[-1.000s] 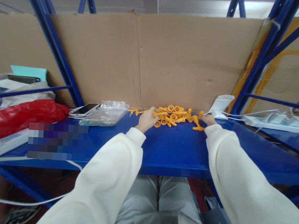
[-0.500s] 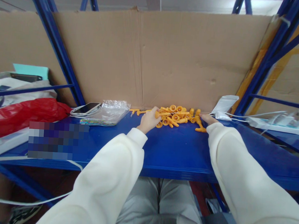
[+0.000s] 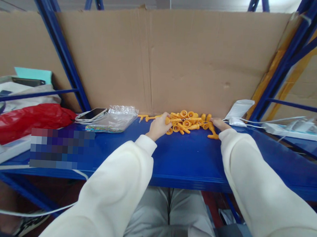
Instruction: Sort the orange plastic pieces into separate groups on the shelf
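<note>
Orange plastic pieces, several with round cup-shaped ends and short stems, lie heaped on the blue shelf against the cardboard. At the heap's left edge, my left hand has its fingers curled round an orange plastic piece, mostly hidden by the hand. My right hand rests at the right edge, its visible fingers stretched out beside a branched orange piece; its fingertips are partly hidden. A few thin orange pieces lie left of my left hand.
Clear plastic bags and a phone with a white cable lie on the left. A red bag is farther left. On the right are a white packet and a power strip. Cardboard walls the back.
The view has shifted very slightly. Both hands and the orange heap stay in nearly the same places.
</note>
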{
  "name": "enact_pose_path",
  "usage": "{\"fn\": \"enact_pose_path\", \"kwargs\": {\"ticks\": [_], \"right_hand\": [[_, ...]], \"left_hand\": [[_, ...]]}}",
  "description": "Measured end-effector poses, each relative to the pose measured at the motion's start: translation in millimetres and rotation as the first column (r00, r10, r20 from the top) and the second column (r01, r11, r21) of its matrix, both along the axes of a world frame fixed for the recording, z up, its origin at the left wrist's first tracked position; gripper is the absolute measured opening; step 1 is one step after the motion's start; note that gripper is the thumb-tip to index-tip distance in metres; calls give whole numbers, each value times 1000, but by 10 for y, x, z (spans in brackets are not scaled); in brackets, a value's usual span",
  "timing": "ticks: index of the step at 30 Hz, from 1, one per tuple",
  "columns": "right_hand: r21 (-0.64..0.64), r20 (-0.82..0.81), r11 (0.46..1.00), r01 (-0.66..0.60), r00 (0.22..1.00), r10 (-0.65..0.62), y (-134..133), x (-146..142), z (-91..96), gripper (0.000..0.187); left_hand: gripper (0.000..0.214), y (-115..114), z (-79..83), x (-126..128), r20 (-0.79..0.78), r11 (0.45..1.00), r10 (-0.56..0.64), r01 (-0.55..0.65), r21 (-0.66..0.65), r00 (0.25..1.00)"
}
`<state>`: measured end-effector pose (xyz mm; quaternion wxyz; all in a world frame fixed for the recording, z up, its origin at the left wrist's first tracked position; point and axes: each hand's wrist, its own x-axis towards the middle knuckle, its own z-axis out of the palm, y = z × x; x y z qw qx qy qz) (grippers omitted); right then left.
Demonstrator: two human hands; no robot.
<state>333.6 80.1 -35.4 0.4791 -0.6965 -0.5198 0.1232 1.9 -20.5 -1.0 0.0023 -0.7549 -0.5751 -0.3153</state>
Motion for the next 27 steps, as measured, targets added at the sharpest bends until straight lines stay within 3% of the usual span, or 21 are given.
{"fn": "enact_pose_path", "kwargs": {"ticks": [4,9,14,16,20,23,27], "right_hand": [[-34,27,999,12,1000,-11,-106,-55,105,23],[141,-29,986,84,996,-81,-290,-344,376,23],[206,-175,966,-158,965,195,-552,-889,628,16],[109,-181,916,-386,898,400,-692,-1088,643,15],[-46,-211,731,-681,722,659,-954,-1336,534,32],[-53,-230,618,-784,612,757,-1060,-1420,425,40],[-55,-354,555,-830,536,766,-1099,-1488,334,40]], "left_hand": [[33,20,-17,-16,2,1000,4,-4,11,1000],[35,60,-41,-42,-1,1000,-12,12,28,1000],[40,90,-55,-46,24,995,-82,81,60,996],[41,105,-68,-41,34,991,-109,106,76,994],[46,146,-102,-33,39,980,-174,170,106,984],[50,192,-129,-38,32,970,-222,218,104,975],[55,252,-163,-44,18,939,-330,326,108,944]]}}
